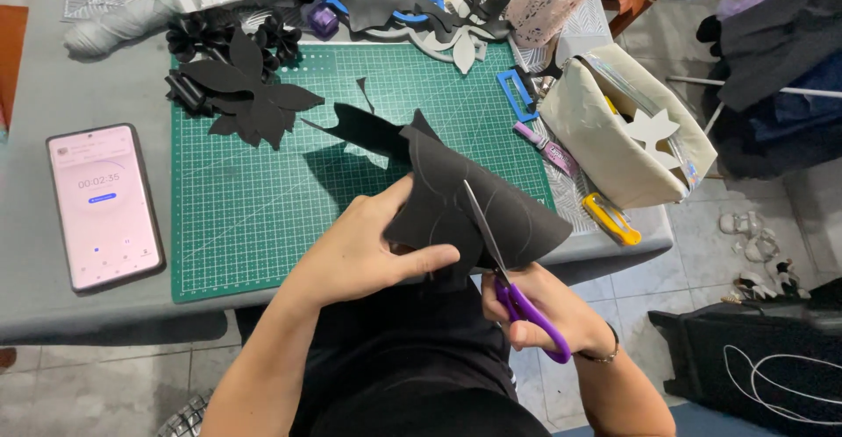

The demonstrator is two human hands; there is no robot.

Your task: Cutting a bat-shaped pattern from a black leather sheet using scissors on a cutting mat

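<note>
Both hands busy | left hand (364,248) grip pinches black sheet (474,200) | right hand (539,310) grip closed on purple scissors (517,292), blades in sheet

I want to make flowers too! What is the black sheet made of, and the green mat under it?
The black sheet looks like thin craft foam or stiff paper: matte, bending in a smooth curve without creasing. The green mat looks like rubbery plastic, flat and dull, with a printed white grid. The scissors have shiny metal blades and purple plastic handles.

Grey table (35,103), green cutting mat (263,226), phone (105,206), cream pouch (614,130), yellow cutter (611,218), black flower cutouts (250,99)
</note>
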